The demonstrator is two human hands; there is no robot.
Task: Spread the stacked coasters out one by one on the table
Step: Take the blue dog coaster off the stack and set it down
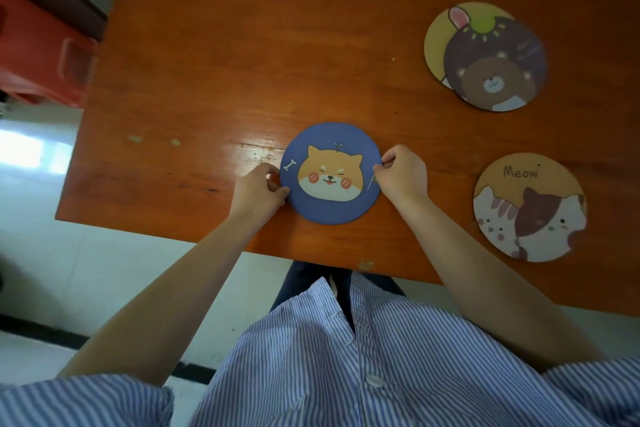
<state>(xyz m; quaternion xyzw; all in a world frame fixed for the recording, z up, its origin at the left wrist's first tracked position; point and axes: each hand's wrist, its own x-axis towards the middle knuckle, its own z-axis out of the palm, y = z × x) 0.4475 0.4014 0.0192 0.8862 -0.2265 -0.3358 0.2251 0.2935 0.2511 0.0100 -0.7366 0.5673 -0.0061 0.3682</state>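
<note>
Near the table's (207,62) front edge lies the blue dog coaster (331,173), flat, face up, round so no long axis, the dog's head pointing away; left hand (258,189) and right hand (403,172) pinch its opposite rims; seemingly it is being placed; next comes the bear coaster (493,74) overlapping the rabbit coaster (437,45); the cat coaster (529,207) lies apart.

Blue dog coaster (332,173); tan "Meow" cat coaster (529,207); brown bear coaster (495,68); orange table (242,62); blue-white striped shirt (311,357).
</note>
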